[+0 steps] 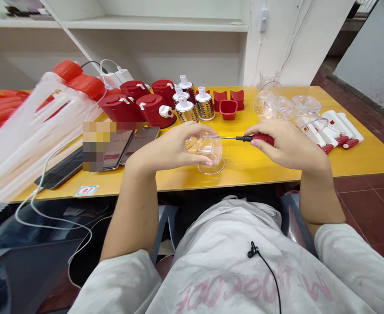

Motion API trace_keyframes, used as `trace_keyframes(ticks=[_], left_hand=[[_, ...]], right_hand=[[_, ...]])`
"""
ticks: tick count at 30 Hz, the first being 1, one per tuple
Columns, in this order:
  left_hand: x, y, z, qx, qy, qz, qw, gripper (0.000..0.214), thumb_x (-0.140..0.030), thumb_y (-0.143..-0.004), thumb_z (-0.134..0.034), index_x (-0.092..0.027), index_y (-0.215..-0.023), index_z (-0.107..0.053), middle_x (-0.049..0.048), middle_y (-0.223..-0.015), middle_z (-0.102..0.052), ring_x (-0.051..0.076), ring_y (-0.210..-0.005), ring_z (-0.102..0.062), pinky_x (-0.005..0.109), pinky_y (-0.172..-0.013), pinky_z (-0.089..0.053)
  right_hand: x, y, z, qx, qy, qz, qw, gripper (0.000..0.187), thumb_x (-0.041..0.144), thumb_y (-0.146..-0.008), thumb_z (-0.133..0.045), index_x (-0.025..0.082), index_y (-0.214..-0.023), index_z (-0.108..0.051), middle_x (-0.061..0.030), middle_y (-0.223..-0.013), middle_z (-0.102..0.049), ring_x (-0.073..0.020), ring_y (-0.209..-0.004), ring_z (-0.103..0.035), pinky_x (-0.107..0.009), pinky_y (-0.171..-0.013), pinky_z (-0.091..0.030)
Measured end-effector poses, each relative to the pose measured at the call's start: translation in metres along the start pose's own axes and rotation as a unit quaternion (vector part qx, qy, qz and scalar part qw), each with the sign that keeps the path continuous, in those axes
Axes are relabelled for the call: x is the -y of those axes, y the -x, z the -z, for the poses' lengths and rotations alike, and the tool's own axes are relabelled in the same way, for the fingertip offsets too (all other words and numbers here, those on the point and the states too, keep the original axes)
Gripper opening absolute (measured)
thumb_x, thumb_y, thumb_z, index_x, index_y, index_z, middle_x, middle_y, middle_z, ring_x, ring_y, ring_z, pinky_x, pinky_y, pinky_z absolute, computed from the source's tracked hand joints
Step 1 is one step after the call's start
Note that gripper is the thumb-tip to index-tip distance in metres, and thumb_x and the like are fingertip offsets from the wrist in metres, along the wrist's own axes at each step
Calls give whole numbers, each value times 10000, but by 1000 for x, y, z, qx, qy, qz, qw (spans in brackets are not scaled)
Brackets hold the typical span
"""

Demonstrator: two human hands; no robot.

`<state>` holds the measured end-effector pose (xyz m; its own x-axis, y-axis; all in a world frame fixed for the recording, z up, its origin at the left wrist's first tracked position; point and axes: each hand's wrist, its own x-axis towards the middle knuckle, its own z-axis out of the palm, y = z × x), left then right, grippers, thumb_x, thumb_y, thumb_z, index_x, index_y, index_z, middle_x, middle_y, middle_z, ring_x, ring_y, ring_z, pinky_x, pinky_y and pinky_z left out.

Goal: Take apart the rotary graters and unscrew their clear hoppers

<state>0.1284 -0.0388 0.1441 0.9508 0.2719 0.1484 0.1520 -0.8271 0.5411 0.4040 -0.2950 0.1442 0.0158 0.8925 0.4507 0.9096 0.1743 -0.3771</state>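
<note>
My left hand [172, 148] is wrapped around a clear plastic housing [211, 152] that rests on its side on the yellow table [358, 155]. In my right hand [283, 141] is a screwdriver with a red and black handle [259, 138], gripped with closed fingers. Its thin metal shaft points left into the open mouth of the clear housing. Both hands are near the table's front edge, right in front of my body.
Behind my hands stand red grater bodies [136, 102], metal drum blades [197, 104] and small red cups [228, 104]. More clear housings [277, 104] and white-and-red handles [334, 126] lie at the right. Phones [113, 148] and white tubes with red caps [48, 113] lie at the left.
</note>
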Motion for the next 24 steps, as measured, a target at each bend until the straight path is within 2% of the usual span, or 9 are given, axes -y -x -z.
trace_keyframes(ticks=[4, 8, 11, 13, 15, 17, 20, 24], left_hand=[[-4, 0, -1, 3, 0, 10, 1000, 1008, -953, -880, -1004, -259, -1592, -838, 150, -1586, -850, 439, -1467, -779, 587, -1361, -629], [-7, -1, -2, 6, -9, 15, 1000, 1002, -954, -892, -984, -267, -1599, -809, 152, -1611, -837, 445, -1481, -773, 586, -1366, -621], [-9, -1, -4, 1, -5, 11, 1000, 973, -921, -889, -997, -266, -1584, -811, 152, -1609, -839, 444, -1484, -772, 564, -1353, -623], [-10, -2, -5, 2, 1, 9, 1000, 945, -887, -893, -1007, -264, -1575, -811, 149, -1605, -841, 438, -1484, -773, 555, -1357, -616], [-11, -2, -6, 4, 8, 6, 1000, 923, -869, -895, -1015, -266, -1562, -810, 142, -1596, -845, 432, -1476, -777, 553, -1359, -612], [-12, -2, -6, 3, 13, 4, 1000, 905, -860, -893, -1022, -273, -1549, -810, 136, -1589, -849, 431, -1473, -780, 555, -1355, -613], [-13, -3, -7, 4, 13, 4, 1000, 883, -848, -896, -1022, -278, -1536, -807, 133, -1583, -851, 434, -1478, -778, 561, -1351, -613], [-15, -3, -6, 6, 14, 10, 1000, 891, -836, -890, -1022, -267, -1539, -803, 139, -1590, -843, 438, -1490, -769, 560, -1361, -605]], right_hand=[[-11, -3, -1, -8, -7, 18, 1000, 306, 254, -1107, -777, 247, -1353, -957, -160, -1320, -902, -381, -1185, -820, -555, -1101, -668], [-13, -7, -6, 2, 15, -2, 1000, 263, 280, -1105, -792, 236, -1313, -948, -154, -1276, -913, -364, -1131, -807, -536, -1077, -647], [-9, -10, -8, 26, 31, -45, 998, 189, 362, -1142, -808, 233, -1191, -936, -105, -1081, -924, -302, -930, -773, -473, -930, -602], [-7, -10, -6, 35, 41, -72, 996, 258, 421, -1174, -779, 232, -1054, -908, -77, -936, -886, -267, -806, -722, -445, -811, -534], [-6, -9, -3, 32, 43, -75, 996, 313, 411, -1185, -737, 240, -962, -874, -73, -897, -875, -264, -783, -719, -439, -765, -503], [-8, -8, 0, 21, 34, -55, 998, 261, 366, -1166, -735, 250, -981, -879, -86, -976, -916, -291, -863, -778, -451, -808, -552], [-13, -5, 2, 5, 12, -21, 1000, 138, 346, -1118, -802, 265, -1133, -912, -107, -1134, -957, -345, -1018, -844, -504, -967, -645], [-16, -4, 1, 7, 2, -19, 1000, 200, 345, -1103, -850, 282, -1280, -917, -110, -1249, -970, -362, -1091, -866, -527, -1050, -674]])
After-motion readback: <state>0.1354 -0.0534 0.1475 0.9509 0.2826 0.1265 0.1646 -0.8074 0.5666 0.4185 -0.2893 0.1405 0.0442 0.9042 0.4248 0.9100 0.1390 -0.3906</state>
